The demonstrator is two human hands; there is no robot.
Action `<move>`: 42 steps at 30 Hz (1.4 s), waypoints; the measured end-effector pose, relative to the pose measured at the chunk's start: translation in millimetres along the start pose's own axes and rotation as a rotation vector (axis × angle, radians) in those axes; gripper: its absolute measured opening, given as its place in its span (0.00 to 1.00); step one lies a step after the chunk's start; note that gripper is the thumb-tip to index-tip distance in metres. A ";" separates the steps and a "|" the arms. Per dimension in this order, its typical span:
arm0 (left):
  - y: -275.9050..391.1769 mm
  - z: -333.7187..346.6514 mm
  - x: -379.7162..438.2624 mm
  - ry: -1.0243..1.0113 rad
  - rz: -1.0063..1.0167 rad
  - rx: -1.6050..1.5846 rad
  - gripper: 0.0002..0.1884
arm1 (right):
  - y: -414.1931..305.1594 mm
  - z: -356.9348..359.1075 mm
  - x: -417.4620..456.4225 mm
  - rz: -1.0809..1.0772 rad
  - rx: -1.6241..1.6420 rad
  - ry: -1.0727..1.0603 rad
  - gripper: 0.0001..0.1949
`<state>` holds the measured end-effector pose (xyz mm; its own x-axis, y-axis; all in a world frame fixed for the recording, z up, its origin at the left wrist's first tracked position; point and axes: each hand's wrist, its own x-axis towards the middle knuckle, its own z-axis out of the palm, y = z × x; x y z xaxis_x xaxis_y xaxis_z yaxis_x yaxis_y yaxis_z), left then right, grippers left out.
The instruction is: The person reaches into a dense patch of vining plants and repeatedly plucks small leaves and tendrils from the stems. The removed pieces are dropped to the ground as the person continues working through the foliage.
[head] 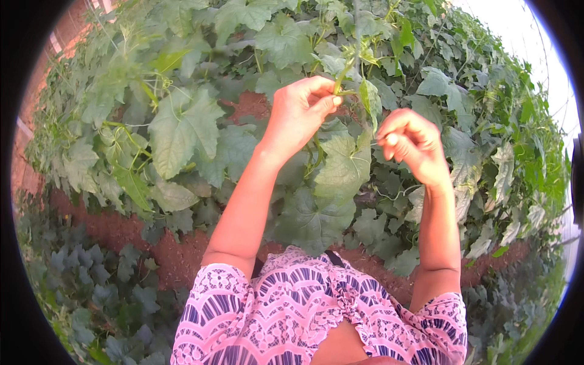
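Observation:
Near the upper middle, my left hand [303, 107] pinches a green vine stem [343, 78] between thumb and fingers. The stem's tip, with small young leaves, rises above the fingers beside a thin upright string [357, 27]. My right hand [406, 139] is to the right and a little lower, fingers curled and thumb against the forefinger; whether it pinches a thin tendril or string cannot be told. A small folded leaf [370, 101] hangs between the two hands. Below them a broad lobed leaf [345, 164] hangs from the vine.
Dense leafy vines [182, 127] fill the space ahead and to both sides. Thin strings run up among them at the upper right. Reddish-brown soil [175, 258] shows between this row and low plants [105, 292] at the lower left. Pale sheeting [559, 91] stands at the right edge.

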<state>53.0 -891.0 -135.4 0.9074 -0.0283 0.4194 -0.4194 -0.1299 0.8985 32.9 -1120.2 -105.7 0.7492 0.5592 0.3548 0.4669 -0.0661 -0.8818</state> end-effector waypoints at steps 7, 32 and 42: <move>25.4 4.3 -9.0 -0.182 0.136 -0.093 0.12 | 23.1 25.9 16.4 -0.017 -0.181 0.025 0.09; 26.5 -61.0 -28.9 0.094 -0.031 -0.259 0.36 | -14.4 58.6 86.6 0.014 0.113 -0.257 0.08; 45.3 -25.8 -8.2 -0.014 -0.050 0.073 0.08 | 50.4 90.4 57.2 0.025 0.097 0.132 0.08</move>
<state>25.8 -871.1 -94.7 0.9277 -0.0334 0.3719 -0.3707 -0.2035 0.9062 56.8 -1016.8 -157.9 0.8186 0.4442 0.3641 0.4044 0.0045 -0.9146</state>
